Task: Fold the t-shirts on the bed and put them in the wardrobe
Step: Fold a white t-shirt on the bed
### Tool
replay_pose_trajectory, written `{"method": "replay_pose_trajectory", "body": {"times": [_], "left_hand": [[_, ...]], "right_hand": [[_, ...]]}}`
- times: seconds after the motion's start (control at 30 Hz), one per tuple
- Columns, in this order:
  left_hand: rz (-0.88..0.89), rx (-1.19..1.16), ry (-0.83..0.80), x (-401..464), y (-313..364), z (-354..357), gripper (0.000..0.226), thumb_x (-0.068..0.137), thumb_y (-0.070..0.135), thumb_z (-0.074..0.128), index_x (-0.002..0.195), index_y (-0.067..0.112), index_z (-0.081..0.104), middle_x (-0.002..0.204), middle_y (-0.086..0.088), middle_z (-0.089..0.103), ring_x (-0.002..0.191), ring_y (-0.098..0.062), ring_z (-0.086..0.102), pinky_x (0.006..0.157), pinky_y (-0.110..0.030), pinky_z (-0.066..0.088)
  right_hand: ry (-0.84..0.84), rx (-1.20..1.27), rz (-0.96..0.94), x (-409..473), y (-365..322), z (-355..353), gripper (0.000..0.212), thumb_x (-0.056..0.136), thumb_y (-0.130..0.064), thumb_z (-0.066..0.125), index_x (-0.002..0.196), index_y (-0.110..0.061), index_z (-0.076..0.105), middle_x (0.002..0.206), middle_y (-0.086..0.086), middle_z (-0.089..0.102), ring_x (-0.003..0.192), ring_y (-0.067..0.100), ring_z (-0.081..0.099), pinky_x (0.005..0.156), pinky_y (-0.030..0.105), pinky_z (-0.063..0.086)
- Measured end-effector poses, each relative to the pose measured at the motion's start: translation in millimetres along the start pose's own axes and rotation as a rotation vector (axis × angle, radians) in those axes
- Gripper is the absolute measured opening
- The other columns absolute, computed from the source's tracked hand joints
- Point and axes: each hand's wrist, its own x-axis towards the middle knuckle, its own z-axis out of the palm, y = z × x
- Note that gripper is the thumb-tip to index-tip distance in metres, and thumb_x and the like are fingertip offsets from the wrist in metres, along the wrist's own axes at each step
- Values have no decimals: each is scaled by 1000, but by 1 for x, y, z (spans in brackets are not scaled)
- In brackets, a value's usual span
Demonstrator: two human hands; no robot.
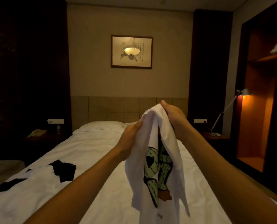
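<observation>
A white t-shirt [162,159] with a green cactus print hangs bunched above the bed [94,151]. My left hand [131,136] pinches its upper left edge. My right hand [175,118] grips the top of the cloth, fingers curled over it. Another white t-shirt with black patches [37,178] lies spread on the bed at the lower left. The wardrobe [260,94] stands open on the right, lit orange inside, with a shelf near its top.
A pillow [102,126] lies at the head of the bed. A desk lamp [223,113] stands on the right nightstand beside the wardrobe. A telephone [36,133] and a small bottle [58,128] sit on the left nightstand.
</observation>
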Motion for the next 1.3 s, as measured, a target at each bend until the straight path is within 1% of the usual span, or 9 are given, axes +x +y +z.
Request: {"method": "replay_pose_trajectory", "body": {"times": [0.1,0.17,0.3,0.43,0.5,0.67,0.83,1.0,1.3], "left_hand": [[9,-75,21,8,11,-18,47,88,52,57,98,9,72,91,-8,73,86,-25,68,75,-35,56],[16,-32,13,17,24,-25,48,93,48,53,104,5,71,98,-15,73,89,-29,69,80,-41,57],[50,114,65,30,51,-22,39,100,43,51,91,11,71,89,-10,70,81,-21,66,70,-29,55],[140,233,75,43,67,-32,32,100,41,51,88,16,67,87,-9,65,79,-18,63,68,-28,50],[163,262,69,45,75,-36,30,100,42,51,89,19,66,86,-7,64,76,-16,63,67,-29,53],[208,254,37,47,86,-40,31,98,42,53,87,17,66,79,-2,65,71,-11,64,64,-23,56],[216,274,85,45,89,-57,34,97,44,54,78,17,64,73,-1,61,68,-10,59,64,-22,51],[175,318,139,42,86,-72,38,97,46,52,81,14,63,78,-5,59,71,-13,57,65,-22,48],[115,357,137,41,82,-94,34,93,40,64,81,7,66,70,-10,57,62,-18,56,57,-25,49]], "right_hand": [[40,-69,55,5,13,-5,38,101,-42,49,94,-11,71,83,8,71,78,21,68,67,32,54],[55,-243,93,8,24,-1,40,101,-43,47,98,-11,70,93,10,68,89,25,65,76,35,53],[5,-377,108,8,44,12,35,102,-40,43,104,-13,66,100,5,64,99,23,60,94,43,52],[185,-225,-201,-11,43,27,15,102,-32,47,97,-25,60,95,-6,61,89,7,58,74,21,48],[139,-199,-316,-21,43,38,11,100,-31,50,98,-24,58,94,-5,62,83,3,59,69,15,48],[36,-151,-275,-23,51,61,13,94,-40,60,103,-30,58,98,-9,67,87,10,67,72,21,56],[-61,-90,-187,-21,52,55,28,91,-35,64,92,-7,69,90,12,70,84,29,68,73,36,60],[-66,-78,-155,-18,53,49,19,92,-30,63,85,-14,71,85,4,71,79,15,66,71,23,57],[-33,-102,-56,1,18,19,16,97,-28,59,95,-18,72,92,5,71,81,19,65,66,28,57]]}}
